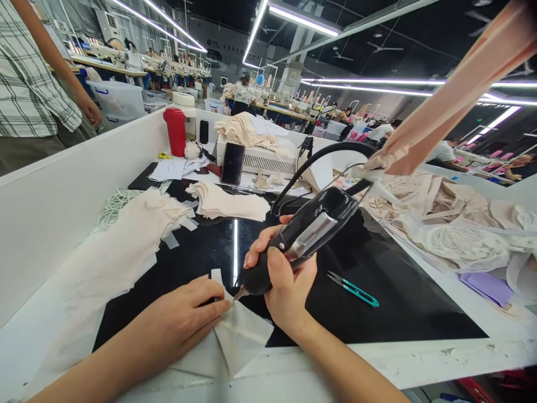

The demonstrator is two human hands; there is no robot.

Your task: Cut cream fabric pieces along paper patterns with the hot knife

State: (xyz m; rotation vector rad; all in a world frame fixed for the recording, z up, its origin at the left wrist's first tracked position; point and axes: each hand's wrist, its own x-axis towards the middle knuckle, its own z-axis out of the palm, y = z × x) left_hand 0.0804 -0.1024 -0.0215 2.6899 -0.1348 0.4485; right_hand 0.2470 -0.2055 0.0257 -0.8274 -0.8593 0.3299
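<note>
My right hand [289, 280] is wrapped round a black corded hand tool [312, 229] with a silver lever on its side. The tool slants down to the left, and its thin tip meets a pale cream fabric piece [245, 330]. My left hand [184, 310] lies flat over this fabric, fingers stretched out and fingertips close to the tip. A small white strip [216, 276] sticks out beyond the fingers. Under the work is a glossy black board [403, 291]. A pink cloth strip [457, 95] is tied to the tool's upper end and runs up out of view.
Teal thread snips [354, 290] lie to the right on the board. Cream fabric stacks [235, 202] lie behind and left [126, 240]. A phone [232, 163] leans against a vented box [268, 162]. Lace garments [461, 224] cover the right side. A person [37, 84] stands at left.
</note>
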